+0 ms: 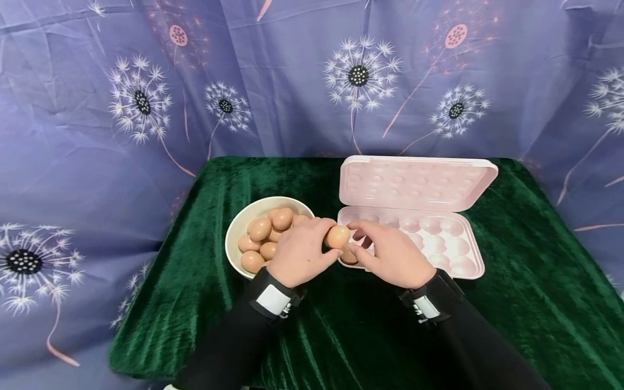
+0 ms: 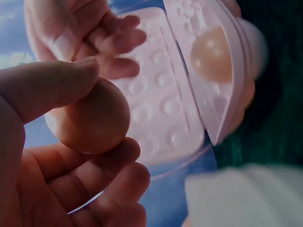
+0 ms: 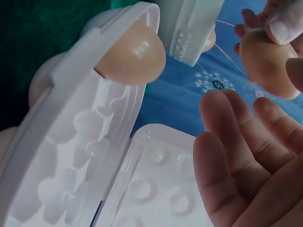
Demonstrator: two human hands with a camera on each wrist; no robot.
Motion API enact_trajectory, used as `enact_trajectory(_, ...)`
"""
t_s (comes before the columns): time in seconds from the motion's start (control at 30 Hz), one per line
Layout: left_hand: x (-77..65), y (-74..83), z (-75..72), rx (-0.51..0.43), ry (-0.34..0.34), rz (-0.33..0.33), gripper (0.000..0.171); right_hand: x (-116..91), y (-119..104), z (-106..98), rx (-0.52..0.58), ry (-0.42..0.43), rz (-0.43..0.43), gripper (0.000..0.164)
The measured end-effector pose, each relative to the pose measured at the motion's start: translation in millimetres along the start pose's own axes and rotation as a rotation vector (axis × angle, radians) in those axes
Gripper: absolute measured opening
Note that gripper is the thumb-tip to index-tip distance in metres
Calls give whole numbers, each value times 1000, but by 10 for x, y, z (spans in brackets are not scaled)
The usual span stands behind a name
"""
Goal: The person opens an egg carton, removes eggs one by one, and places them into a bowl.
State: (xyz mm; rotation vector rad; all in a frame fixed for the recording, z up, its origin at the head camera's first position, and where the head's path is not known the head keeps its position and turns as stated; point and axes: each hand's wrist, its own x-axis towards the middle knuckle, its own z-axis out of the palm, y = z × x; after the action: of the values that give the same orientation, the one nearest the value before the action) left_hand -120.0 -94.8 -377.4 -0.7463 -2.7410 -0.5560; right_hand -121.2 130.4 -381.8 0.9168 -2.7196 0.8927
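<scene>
My left hand (image 1: 302, 252) pinches a brown egg (image 1: 337, 237) between thumb and fingers, above the gap between bowl and carton. The same egg (image 2: 92, 118) fills much of the left wrist view. Close by on the right, my right hand (image 1: 397, 257) has its fingers loosely bent, with nothing in its grasp. Its fingers (image 3: 222, 156) stand just apart from the held egg (image 3: 270, 64) in the right wrist view. One other egg (image 1: 348, 256) sits in the near left corner cup of the pink egg carton (image 1: 476, 254), partly covered by the hands.
A cream bowl (image 1: 233, 238) with several brown eggs (image 1: 260, 228) stands left of the carton. The carton's lid (image 1: 414, 184) is raised at the back. Green velvet cloth (image 1: 195, 325) covers the table, and a purple dandelion-print curtain (image 1: 292, 81) hangs behind.
</scene>
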Motion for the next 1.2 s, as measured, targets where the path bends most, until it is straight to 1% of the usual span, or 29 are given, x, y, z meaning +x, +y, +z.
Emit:
enact_trajectory(0.1, 45, 81, 78, 4, -22, 15, 38, -36, 16, -36, -8, 9, -10, 36)
enact_trajectory(0.27, 88, 183, 196, 31, -52, 28, 34, -79, 48, -61, -19, 15, -11, 38)
enact_trajectory(0.53, 122, 255, 350, 44, -70, 62, 28, -136, 125, -24, -61, -12, 27, 40)
enact_trajectory(0.67, 127, 273, 401, 64, -60, 84, 28, -160, 163, -20, -77, -10, 28, 40)
enact_trajectory(0.8, 121, 275, 396, 62, -49, 102, 26, -179, 213, -14, -100, 4, 32, 35)
enact_trajectory(0.87, 113, 268, 383, 52, -49, 93, 20, -191, 247, -8, -118, 8, 46, 33)
enact_trajectory(0.93, 102, 261, 362, 40, -48, 80, 18, -202, 284, 1, -136, 4, 65, 30)
enact_trajectory(1.0, 89, 250, 342, 43, -41, 73, 21, -207, 313, 14, -153, -5, 86, 26)
enact_trajectory(1.1, 67, 236, 308, 55, -28, 75, 30, -208, 346, 49, -175, -17, 99, 19)
enact_trajectory(1.2, 51, 218, 285, 67, -22, 77, 34, -204, 370, 98, -202, -25, 88, 15)
